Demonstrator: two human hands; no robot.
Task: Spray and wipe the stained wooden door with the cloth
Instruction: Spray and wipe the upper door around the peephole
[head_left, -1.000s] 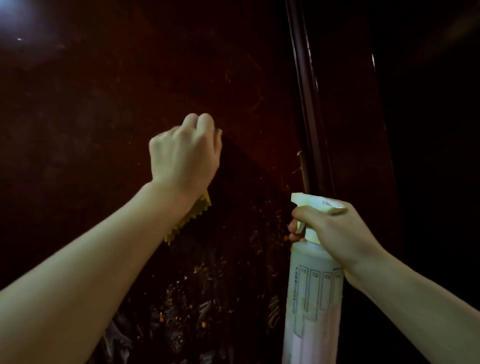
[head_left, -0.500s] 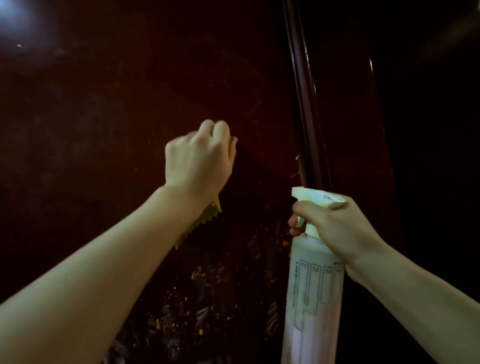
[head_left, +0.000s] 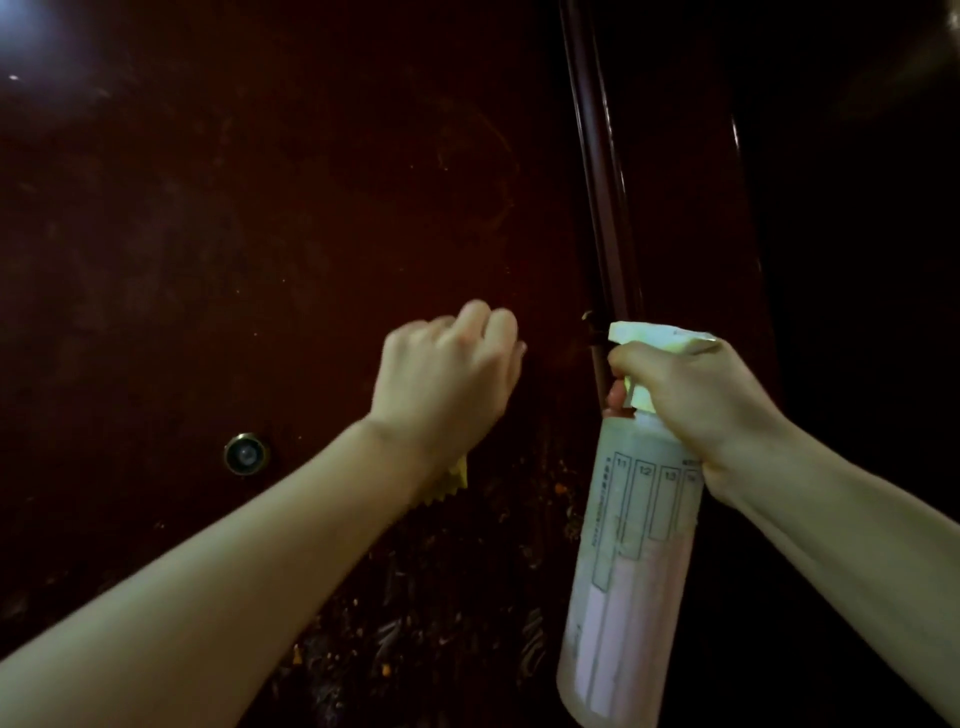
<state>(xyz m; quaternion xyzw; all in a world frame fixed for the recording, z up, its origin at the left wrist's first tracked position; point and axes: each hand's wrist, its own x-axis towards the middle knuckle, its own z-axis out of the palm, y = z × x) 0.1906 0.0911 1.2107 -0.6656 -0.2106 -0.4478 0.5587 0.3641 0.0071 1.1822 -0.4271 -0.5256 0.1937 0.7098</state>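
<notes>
A dark reddish-brown wooden door (head_left: 260, 234) fills the view, with orange specks and smears low down around (head_left: 415, 623). My left hand (head_left: 447, 379) presses a yellow cloth (head_left: 447, 486) against the door; only a zigzag corner of the cloth shows below the wrist. My right hand (head_left: 696, 395) grips the neck and trigger of a translucent spray bottle (head_left: 628, 561) with a white nozzle pointing left, held upright near the door's right edge.
A round brass peephole (head_left: 245, 453) sits in the door left of my left forearm. A vertical dark moulding or frame edge (head_left: 597, 182) runs down behind the bottle. Everything right of it is dark. A light glare shows at the top left.
My left hand with the cloth has slid rightward and slightly down across the door toward the bottle. The peephole has come into view. The right hand keeps the bottle about where it was.
</notes>
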